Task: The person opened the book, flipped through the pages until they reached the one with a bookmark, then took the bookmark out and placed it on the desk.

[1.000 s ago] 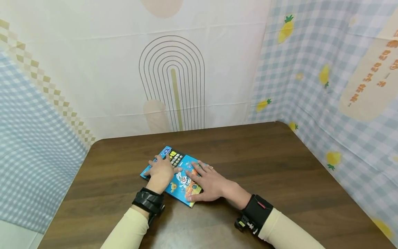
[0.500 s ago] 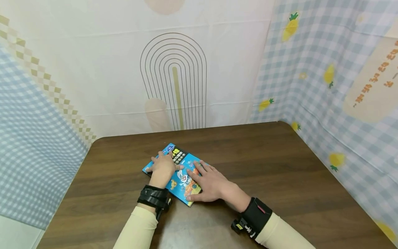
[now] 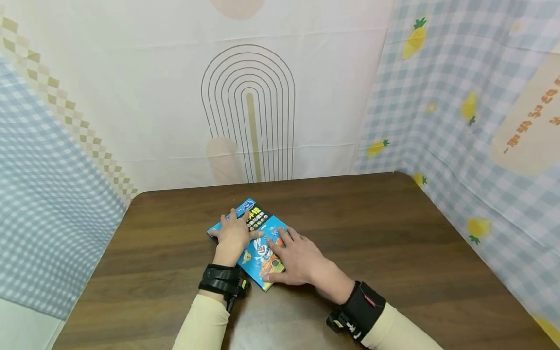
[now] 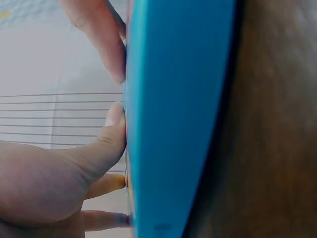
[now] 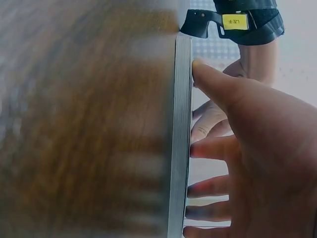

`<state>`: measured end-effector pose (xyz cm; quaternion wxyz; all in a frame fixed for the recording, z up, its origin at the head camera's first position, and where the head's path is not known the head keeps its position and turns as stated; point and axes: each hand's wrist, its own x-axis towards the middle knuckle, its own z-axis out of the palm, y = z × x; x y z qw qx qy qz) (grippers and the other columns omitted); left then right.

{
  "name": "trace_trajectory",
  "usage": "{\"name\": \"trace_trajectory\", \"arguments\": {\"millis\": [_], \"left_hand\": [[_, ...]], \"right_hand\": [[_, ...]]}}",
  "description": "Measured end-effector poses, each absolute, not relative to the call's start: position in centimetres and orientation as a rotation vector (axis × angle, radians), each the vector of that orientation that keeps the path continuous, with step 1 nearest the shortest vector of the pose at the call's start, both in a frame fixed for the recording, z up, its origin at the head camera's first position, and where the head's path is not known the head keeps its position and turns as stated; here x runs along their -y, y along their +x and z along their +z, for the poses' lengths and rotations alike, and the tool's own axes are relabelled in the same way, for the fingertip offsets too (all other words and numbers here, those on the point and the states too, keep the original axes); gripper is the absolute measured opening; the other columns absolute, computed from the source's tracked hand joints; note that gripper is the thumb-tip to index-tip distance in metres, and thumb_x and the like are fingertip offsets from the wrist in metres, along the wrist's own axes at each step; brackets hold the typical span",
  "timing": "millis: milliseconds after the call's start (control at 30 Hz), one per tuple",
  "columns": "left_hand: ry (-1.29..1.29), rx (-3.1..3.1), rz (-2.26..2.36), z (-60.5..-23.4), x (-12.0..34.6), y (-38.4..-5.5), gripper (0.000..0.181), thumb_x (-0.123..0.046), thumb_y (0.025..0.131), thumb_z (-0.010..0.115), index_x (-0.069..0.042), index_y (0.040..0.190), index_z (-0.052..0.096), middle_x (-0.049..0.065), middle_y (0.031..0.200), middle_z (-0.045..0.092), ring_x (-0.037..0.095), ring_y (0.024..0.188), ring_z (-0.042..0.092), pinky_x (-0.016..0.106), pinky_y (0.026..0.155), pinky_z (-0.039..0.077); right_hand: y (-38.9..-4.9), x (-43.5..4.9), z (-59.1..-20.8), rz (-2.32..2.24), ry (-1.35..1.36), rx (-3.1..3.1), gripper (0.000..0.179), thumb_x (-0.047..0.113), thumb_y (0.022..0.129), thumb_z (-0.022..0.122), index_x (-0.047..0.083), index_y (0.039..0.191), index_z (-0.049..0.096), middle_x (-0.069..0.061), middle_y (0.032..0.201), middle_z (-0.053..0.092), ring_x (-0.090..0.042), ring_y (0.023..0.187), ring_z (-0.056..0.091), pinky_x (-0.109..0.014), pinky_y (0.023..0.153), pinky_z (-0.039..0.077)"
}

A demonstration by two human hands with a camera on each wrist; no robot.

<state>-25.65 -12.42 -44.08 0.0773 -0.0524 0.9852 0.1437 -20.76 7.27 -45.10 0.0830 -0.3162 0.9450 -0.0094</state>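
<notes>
A blue picture book (image 3: 255,260) with cartoon figures and a black title band lies flat and askew on the brown table. My left hand (image 3: 234,233) rests on its upper left part, fingers spread across the cover. On the lower right part lies my right hand (image 3: 299,260), its fingers also spread. The left wrist view shows the book's blue spine (image 4: 183,114) with fingertips touching the cover. Seen from the right wrist, the page edges (image 5: 181,139) run upright beside the fingertips of my right hand (image 5: 267,134). Both palms hide parts of the cover.
The wooden table (image 3: 372,214) has rounded far corners. A white cloth (image 3: 328,97) with line arches hangs behind it. Blue checked cloths (image 3: 446,121) hang at the sides. Each wrist wears a black strap with a small camera (image 3: 337,321).
The book's far left end has swung a little to the right and away, under my left hand. The left hand has moved with it; the right hand stays nearly in place. The view has shifted slightly.
</notes>
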Motion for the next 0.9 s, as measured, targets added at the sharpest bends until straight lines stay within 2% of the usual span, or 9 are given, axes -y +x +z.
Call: {"name": "trace_trajectory", "arguments": {"millis": [167,267,433,533,667,900], "left_hand": [[-0.097,-2.956,0.488,-44.5,12.6,-25.7,0.086,-0.054,0.095,0.075,-0.017,0.165,0.039,0.024,0.173,0.020,0.054,0.157,0.016,0.085,0.111,0.021],[-0.099,-2.920,0.516,-44.6,12.4,-25.8,0.088,-0.055,0.096,0.073,-0.019,0.167,0.035,0.021,0.175,0.014,0.053,0.158,0.005,0.084,0.114,0.013],[-0.196,-2.881,0.570,-44.7,12.0,-25.8,0.096,-0.057,0.099,0.069,-0.015,0.170,0.022,0.025,0.175,-0.001,0.055,0.157,-0.009,0.084,0.115,0.005],[-0.228,-2.881,0.589,-44.6,11.8,-25.8,0.099,-0.058,0.099,0.069,-0.011,0.170,0.019,0.029,0.174,-0.003,0.057,0.156,-0.008,0.083,0.116,0.009],[-0.193,-2.882,0.580,-44.2,11.9,-25.7,0.100,-0.060,0.099,0.067,-0.008,0.170,0.019,0.030,0.173,0.000,0.058,0.156,-0.003,0.080,0.118,0.015],[-0.180,-2.864,0.536,-42.2,12.7,-25.5,0.106,-0.064,0.097,0.068,-0.011,0.171,0.014,0.029,0.173,0.006,0.060,0.155,0.008,0.078,0.117,0.023]], "right_hand": [[-20.7,-7.3,-45.1,0.042,-0.954,-2.851,0.096,0.086,0.093,0.048,0.027,0.167,0.036,-0.016,0.171,0.029,-0.041,0.156,0.029,-0.058,0.116,0.043],[-20.7,-7.2,-45.0,0.086,-0.965,-2.870,0.092,0.084,0.094,0.047,0.027,0.165,0.039,-0.016,0.168,0.035,-0.041,0.153,0.035,-0.057,0.114,0.045],[-20.5,-6.8,-44.9,0.088,-0.939,-2.906,0.087,0.080,0.096,0.049,0.026,0.163,0.044,-0.018,0.162,0.044,-0.043,0.147,0.043,-0.057,0.109,0.049],[-20.3,-6.5,-44.8,0.076,-0.900,-2.914,0.087,0.080,0.096,0.050,0.024,0.163,0.045,-0.019,0.161,0.045,-0.045,0.144,0.045,-0.057,0.105,0.052],[-20.2,-6.2,-44.8,0.074,-0.853,-2.910,0.088,0.080,0.096,0.051,0.024,0.163,0.046,-0.021,0.161,0.044,-0.047,0.143,0.045,-0.057,0.101,0.054],[-19.6,-5.9,-44.5,0.161,-0.780,-2.937,0.090,0.081,0.095,0.049,0.020,0.162,0.047,-0.024,0.158,0.046,-0.047,0.141,0.049,-0.053,0.098,0.058]]}}
